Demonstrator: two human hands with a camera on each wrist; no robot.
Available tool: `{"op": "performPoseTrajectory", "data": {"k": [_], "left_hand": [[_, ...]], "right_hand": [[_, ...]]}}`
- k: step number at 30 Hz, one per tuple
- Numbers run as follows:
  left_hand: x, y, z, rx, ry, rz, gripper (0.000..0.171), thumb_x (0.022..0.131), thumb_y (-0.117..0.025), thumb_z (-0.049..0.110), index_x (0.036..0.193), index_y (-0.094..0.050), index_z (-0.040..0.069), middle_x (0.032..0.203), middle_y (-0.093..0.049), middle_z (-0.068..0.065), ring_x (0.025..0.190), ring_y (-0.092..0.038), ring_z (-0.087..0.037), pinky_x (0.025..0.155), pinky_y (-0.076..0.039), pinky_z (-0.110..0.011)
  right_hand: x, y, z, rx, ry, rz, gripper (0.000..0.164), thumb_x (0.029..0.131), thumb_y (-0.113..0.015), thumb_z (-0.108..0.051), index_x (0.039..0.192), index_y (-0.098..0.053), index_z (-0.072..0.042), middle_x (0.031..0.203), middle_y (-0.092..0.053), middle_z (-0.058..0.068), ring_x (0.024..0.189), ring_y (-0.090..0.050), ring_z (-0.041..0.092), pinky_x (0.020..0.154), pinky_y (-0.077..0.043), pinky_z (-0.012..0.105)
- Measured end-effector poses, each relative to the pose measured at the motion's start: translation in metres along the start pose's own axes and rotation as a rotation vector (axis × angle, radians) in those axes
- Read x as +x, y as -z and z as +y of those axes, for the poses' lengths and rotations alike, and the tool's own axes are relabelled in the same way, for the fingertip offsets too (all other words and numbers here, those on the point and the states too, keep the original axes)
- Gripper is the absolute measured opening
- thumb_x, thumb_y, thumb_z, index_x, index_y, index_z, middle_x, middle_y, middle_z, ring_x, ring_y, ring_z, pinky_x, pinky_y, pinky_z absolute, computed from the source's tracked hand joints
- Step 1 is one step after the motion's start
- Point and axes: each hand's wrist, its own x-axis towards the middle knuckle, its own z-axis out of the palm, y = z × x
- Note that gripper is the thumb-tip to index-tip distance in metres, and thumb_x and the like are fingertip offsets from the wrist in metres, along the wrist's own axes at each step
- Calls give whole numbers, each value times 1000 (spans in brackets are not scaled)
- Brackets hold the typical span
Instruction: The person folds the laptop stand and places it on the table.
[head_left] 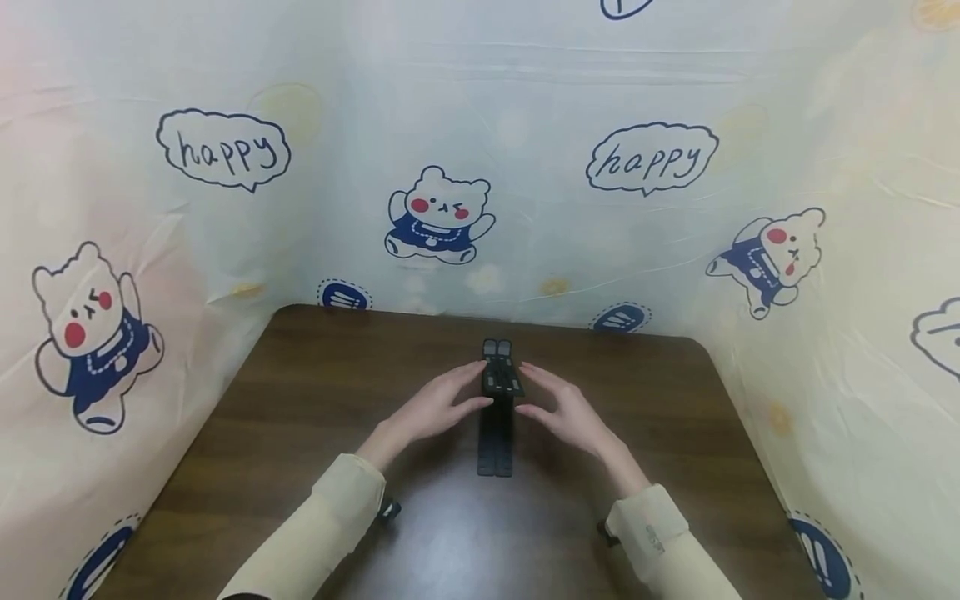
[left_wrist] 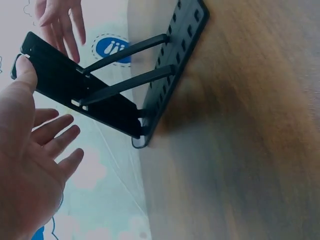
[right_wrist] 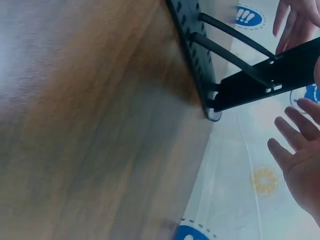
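A black folding stand [head_left: 496,442] stands on the wooden table, made of a slotted base and a raised panel. In the left wrist view, two struts [left_wrist: 127,86] prop the slanted panel [left_wrist: 55,75] up from the base [left_wrist: 187,30]. My left hand [head_left: 438,406] is at the stand's left side, its thumb overlapping the panel's top edge in the left wrist view and its other fingers spread below. On the opposite side, my right hand [head_left: 566,412] reaches in with fingers extended; its thumb is mostly cut off in the right wrist view.
The brown wooden table [head_left: 300,367] has rounded far corners. A printed cloth [head_left: 517,167] with bears and "happy" bubbles hangs behind it and along both sides. Small dark pieces [head_left: 389,509] show by the cuffs of the cream sleeves [head_left: 315,521].
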Motion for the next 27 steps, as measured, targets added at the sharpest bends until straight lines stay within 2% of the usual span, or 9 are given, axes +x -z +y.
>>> {"op": "performPoseTrajectory", "data": {"k": [5,9,14,20,23,25,27], "left_hand": [[6,-2,1,43,-34,-2,65,112,-64,43,166,-48,11,172,-49,-15,160,-48,-35,129,-42,-60],[10,-3,0,56,-41,-12,56,114,-59,39,163,-53,11,168,-55,-15,157,-53,-35,128,-44,-59],[18,1,2,51,-20,0,49,116,-57,35,158,-59,12,165,-59,-15,160,-47,-42,130,-39,-64],[29,9,7,54,-1,3,40,118,-52,32,149,-68,13,157,-66,-12,163,-41,-45,133,-33,-65],[36,14,9,63,3,3,39,118,-50,29,145,-71,11,153,-70,-13,162,-41,-46,134,-31,-64],[40,18,11,75,3,4,39,119,-49,28,144,-72,9,150,-71,-14,160,-46,-44,134,-34,-62],[44,22,12,85,9,4,39,119,-49,28,143,-72,9,144,-74,-14,149,-59,-41,128,-44,-59]], "right_hand": [[9,-4,-4,-6,21,-45,59,105,-77,-26,160,-58,-13,169,-54,13,160,-49,36,129,-40,64],[14,-7,-4,-5,21,-30,45,109,-70,-21,153,-65,-11,158,-65,15,152,-58,37,127,-43,63],[23,-5,-6,-47,21,5,36,112,-63,-15,146,-70,-7,142,-76,14,142,-66,40,124,-47,64],[34,0,-9,-73,-6,16,34,114,-52,-11,140,-73,-6,128,-81,14,114,-80,31,102,-64,53],[42,5,-11,-89,-2,20,34,113,-50,-11,136,-75,-4,126,-82,14,111,-80,29,99,-65,50],[48,9,-12,-103,4,18,33,114,-50,-12,133,-76,-4,124,-83,14,107,-80,27,98,-65,49],[54,13,-13,-118,8,14,33,114,-51,-14,130,-78,-4,118,-84,12,99,-77,22,93,-65,45]]}}
